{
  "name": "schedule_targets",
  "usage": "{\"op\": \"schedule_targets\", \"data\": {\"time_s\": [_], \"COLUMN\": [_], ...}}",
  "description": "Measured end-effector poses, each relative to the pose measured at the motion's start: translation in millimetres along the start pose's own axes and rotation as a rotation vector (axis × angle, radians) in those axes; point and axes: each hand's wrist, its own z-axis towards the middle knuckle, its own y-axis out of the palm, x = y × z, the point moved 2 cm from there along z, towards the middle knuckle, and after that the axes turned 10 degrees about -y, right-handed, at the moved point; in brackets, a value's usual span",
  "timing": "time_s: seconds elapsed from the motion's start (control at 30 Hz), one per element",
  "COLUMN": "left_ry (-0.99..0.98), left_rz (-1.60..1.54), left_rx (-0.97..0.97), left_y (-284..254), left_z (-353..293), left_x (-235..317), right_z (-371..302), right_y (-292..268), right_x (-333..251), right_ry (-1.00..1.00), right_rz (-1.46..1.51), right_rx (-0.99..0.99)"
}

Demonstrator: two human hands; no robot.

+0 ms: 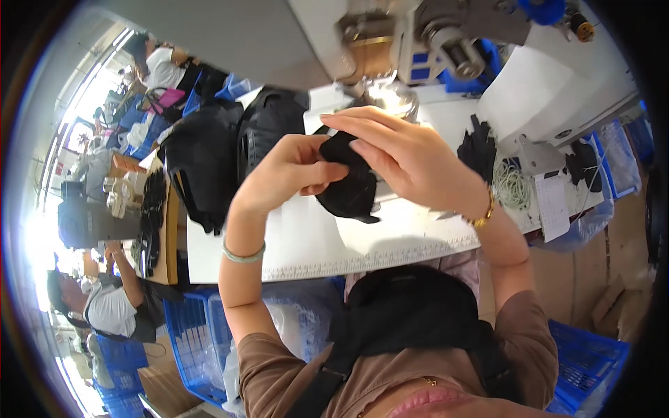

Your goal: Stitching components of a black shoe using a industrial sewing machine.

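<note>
A small black fabric piece (350,194) with a curved lower edge is held up over the white table, in front of the sewing machine. My left hand (287,171) pinches its left side, thumb lying across the cloth and the other fingers curled. At its upper right is my right hand (411,152), long fingers stretched over the top edge and thumb against the cloth. Part of the piece is hidden behind the fingers. Two black bags (202,160) (272,125) stand on the table to the left of my left hand.
Beyond my hands is a sewing machine (453,52) with a lit area. A ruler strip (376,256) runs along the table's near edge. Black straps (478,150) and pale cord (512,184) lie right. Blue crates (188,327) (585,359) stand below. Two people work at left.
</note>
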Motion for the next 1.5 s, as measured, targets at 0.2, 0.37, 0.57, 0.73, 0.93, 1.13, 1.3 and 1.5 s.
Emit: {"op": "schedule_targets", "data": {"time_s": [0.2,0.37,0.57,0.73,0.93,1.13,1.3,1.5], "left_ry": [0.251,0.976,0.517,0.724,0.751,0.764,0.826,0.829], "left_rz": [0.180,0.091,-0.874,-0.780,-0.669,-0.684,-0.819,-0.814], "left_rx": [0.581,1.203,0.492,0.684,0.713,0.713,0.611,0.618], "left_y": [-2,36,95,90,87,83,83,84], "left_z": [-63,-110,-49,-35,-28,-29,-26,-30], "left_x": [-23,-108,-99,-95,-96,-108,-110,-111], "right_z": [11,14,10,16,12,-19,-22,-26], "right_y": [29,39,40,35,32,36,39,39], "right_x": [20,12,5,-14,-30,-37,-35,-37], "right_ry": [0.204,0.263,0.226,0.056,-0.128,-0.859,-0.871,-0.844], "right_rz": [0.570,0.562,0.526,0.307,0.079,-0.399,-0.408,-0.392], "right_rx": [-0.344,-0.239,-0.264,-0.115,-0.122,-0.073,-0.046,-0.054]}}
